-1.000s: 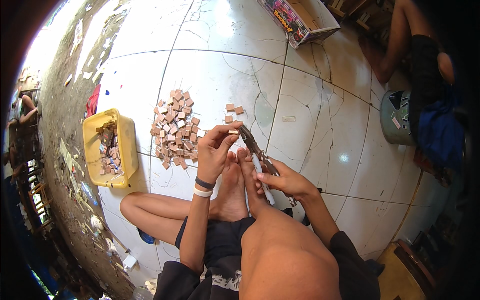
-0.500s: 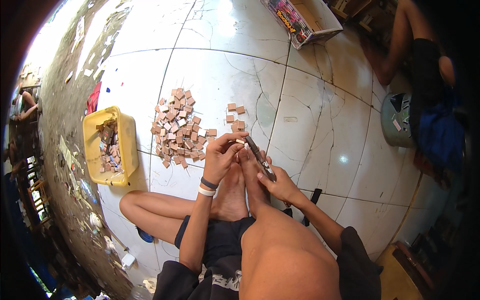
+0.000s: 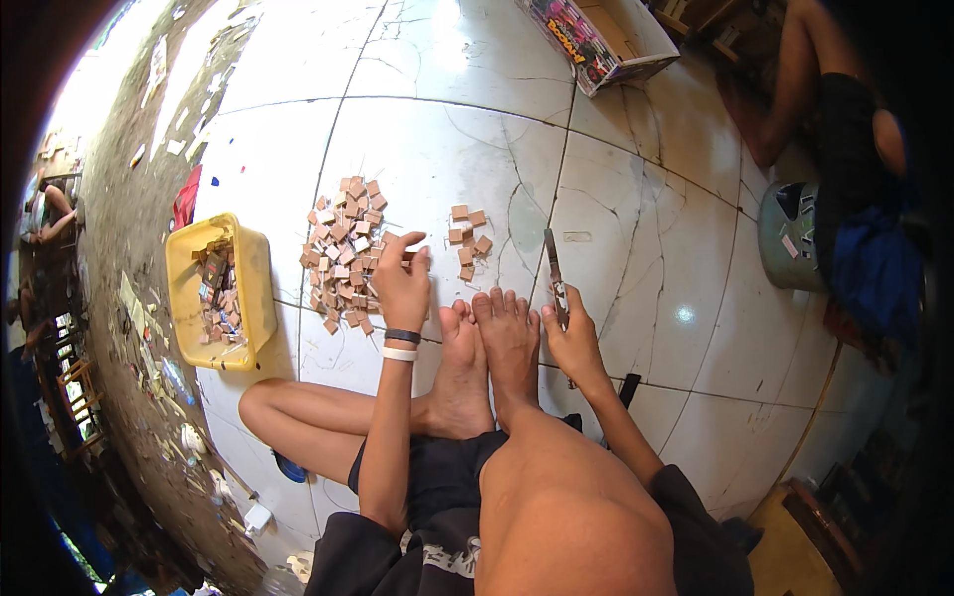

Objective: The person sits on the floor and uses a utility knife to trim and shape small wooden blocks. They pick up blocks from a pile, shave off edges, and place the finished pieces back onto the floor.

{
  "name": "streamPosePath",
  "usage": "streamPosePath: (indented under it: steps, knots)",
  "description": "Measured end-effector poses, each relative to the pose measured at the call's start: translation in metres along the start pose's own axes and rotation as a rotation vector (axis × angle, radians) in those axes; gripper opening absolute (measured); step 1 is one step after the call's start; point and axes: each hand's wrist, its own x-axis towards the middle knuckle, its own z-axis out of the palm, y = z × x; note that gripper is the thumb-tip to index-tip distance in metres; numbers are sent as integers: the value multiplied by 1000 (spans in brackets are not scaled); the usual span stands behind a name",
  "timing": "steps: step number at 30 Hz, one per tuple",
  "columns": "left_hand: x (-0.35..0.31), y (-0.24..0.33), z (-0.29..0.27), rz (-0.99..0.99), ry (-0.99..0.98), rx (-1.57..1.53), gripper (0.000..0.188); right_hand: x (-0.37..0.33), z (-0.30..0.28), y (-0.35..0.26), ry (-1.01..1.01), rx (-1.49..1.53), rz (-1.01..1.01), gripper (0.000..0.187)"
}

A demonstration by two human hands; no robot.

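Note:
My left hand (image 3: 402, 285) is at the right edge of a pile of small brown blocks (image 3: 343, 243) with thin wire legs. Its index finger and thumb are apart, and nothing shows between them. Around a slim dark hand tool (image 3: 554, 260) with a worn, speckled middle, my right hand (image 3: 576, 336) is closed. The tool points away from me, beside my right foot; its exact kind is unclear. A smaller group of the same blocks (image 3: 466, 255) lies on the tiles beyond my toes, between the hands.
My bare feet (image 3: 509, 343) rest on cracked white tiles (image 3: 636, 268). A yellow basin (image 3: 260, 288) with blocks and scraps stands left. Farther off is an open printed carton (image 3: 636, 68). At right, another person's leg (image 3: 800, 89) is near a green tub (image 3: 785, 248).
My left hand has moved left from the tool's tip to the pile. My right hand and the tool have shifted right. The small group has gained a block at its near end.

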Motion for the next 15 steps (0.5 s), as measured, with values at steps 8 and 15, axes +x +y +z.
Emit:
streamPosePath:
  steps: [8, 15]
  knots:
    - [8, -12, -18, 337, -206, 390, 38, 4, 1, 0, -70, 49, 35, 44]
    - [18, -2, -20, 161, -280, 98, 26, 16, 3, 18, -59, 18, 9, 39]
